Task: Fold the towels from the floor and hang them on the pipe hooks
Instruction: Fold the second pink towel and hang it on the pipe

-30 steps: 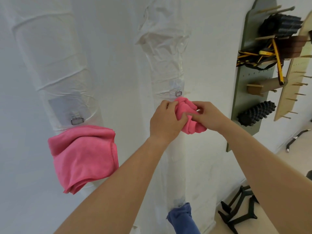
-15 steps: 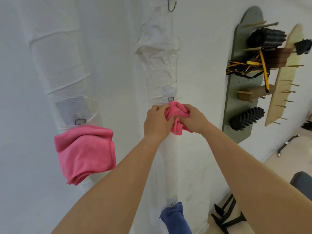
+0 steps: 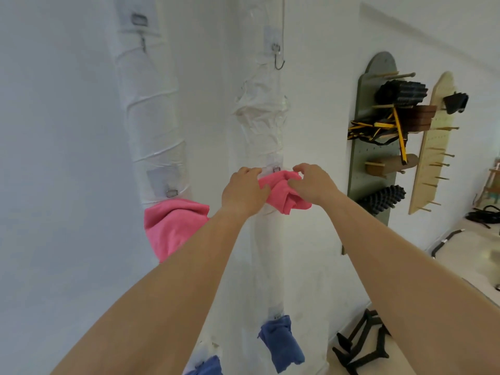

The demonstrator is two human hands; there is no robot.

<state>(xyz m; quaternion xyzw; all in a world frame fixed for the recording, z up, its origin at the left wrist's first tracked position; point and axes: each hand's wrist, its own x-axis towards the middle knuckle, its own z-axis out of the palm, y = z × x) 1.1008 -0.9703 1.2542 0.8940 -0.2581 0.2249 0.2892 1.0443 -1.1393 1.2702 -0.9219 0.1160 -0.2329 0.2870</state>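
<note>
A folded pink towel (image 3: 282, 194) is bunched against the right white-wrapped pipe (image 3: 263, 125), just below a small metal hook (image 3: 276, 169). My left hand (image 3: 243, 192) grips its left side and my right hand (image 3: 315, 184) pinches its top right, fingers curled over it. Another pink towel (image 3: 173, 226) hangs from a hook (image 3: 172, 192) on the left pipe (image 3: 151, 104). A blue towel (image 3: 280, 341) hangs lower on the right pipe. A second blue towel (image 3: 207, 366) shows at the bottom of the left pipe.
Bare hooks sit higher on both pipes, one on the left (image 3: 140, 23) and one on the right (image 3: 278, 56). A green pegboard (image 3: 362, 163) and a wooden pegboard (image 3: 433, 147) on the right wall hold rollers and straps. Black stands (image 3: 359, 345) lie on the floor.
The view has tilted up, showing the upper hooks. My right fingers have shifted to the towel's top by the hook, and more of the towel hangs free below.
</note>
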